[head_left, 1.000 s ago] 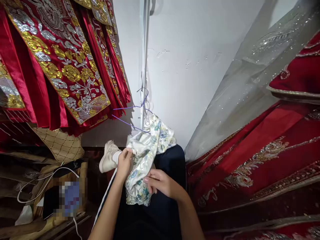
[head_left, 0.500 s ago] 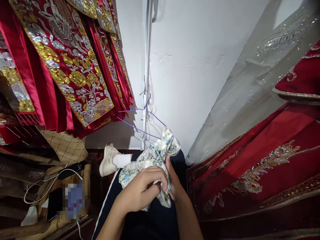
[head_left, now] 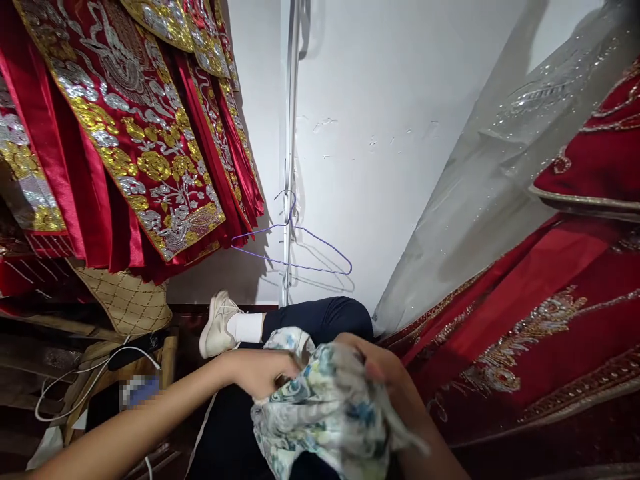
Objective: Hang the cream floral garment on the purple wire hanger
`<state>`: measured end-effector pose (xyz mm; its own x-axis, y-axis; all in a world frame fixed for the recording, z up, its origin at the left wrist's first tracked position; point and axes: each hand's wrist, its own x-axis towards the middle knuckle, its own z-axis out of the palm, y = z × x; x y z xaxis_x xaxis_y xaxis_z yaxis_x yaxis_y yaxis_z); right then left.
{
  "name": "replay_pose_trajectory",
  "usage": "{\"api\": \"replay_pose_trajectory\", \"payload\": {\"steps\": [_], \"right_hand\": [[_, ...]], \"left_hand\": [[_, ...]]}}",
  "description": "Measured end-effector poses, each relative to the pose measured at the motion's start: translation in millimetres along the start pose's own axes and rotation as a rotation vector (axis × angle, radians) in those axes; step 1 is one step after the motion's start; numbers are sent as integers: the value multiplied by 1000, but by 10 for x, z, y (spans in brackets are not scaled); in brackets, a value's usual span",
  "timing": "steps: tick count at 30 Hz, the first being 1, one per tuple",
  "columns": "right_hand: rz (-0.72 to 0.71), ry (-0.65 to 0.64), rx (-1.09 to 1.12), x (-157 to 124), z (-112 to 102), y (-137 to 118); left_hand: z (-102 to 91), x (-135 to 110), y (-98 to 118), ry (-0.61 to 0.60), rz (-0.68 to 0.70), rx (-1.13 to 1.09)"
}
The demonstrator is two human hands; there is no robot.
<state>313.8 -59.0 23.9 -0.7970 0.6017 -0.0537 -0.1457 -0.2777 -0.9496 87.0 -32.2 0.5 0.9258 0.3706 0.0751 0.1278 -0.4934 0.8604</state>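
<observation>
A floral white-and-blue cloth is bunched on my lap, over my dark trousers. My left hand grips its left side with the fingers closed on the fabric. My right hand clutches the cloth's upper right part, partly covered by it and blurred. A purple wire hanger hangs bare on a white vertical pipe above my knee. My white sneaker and white sock show at the left of the knee.
Red robes with gold and silver embroidery hang at the upper left. More red embroidered fabric and a sheer silver veil fill the right. A quilted beige bag, white cables and a dark device lie at the lower left.
The cloth has come off the purple hanger and moved down onto my lap. The hanger now hangs bare. Both hands have dropped lower and closer to me with the cloth.
</observation>
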Motion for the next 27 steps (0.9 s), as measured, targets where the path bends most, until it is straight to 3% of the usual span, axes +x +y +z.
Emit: {"api": "replay_pose_trajectory", "payload": {"steps": [2, 4, 8, 11, 13, 16, 18, 20, 23, 27], "right_hand": [[-37, 194, 164, -26, 26, -37], [3, 327, 233, -37, 114, -99], [112, 300, 68, 4, 252, -355], [191, 173, -264, 44, 157, -638], [155, 170, -500, 62, 2, -808], [-128, 459, -778, 149, -342, -939], [-333, 705, -904, 326, -633, -913], [-454, 833, -947, 629, -933, -795], [-413, 809, -833, 1220, -1274, -482], [-366, 763, -811, 1716, -1409, -17]], "left_hand": [[59, -95, 95, -3, 6, -86], [82, -136, 233, 68, 12, -151], [18, -124, 347, 65, -31, -185], [-176, -191, 191, 161, -110, 121], [-383, -317, 17, 278, -213, 415], [-730, -606, -236, 405, -481, 632], [-918, -816, -339, 470, -619, 660], [-1035, -994, -372, 515, -686, 696], [-1086, -1148, -326, 545, -733, 769], [-1084, -1209, -258, 506, -703, 778]]}}
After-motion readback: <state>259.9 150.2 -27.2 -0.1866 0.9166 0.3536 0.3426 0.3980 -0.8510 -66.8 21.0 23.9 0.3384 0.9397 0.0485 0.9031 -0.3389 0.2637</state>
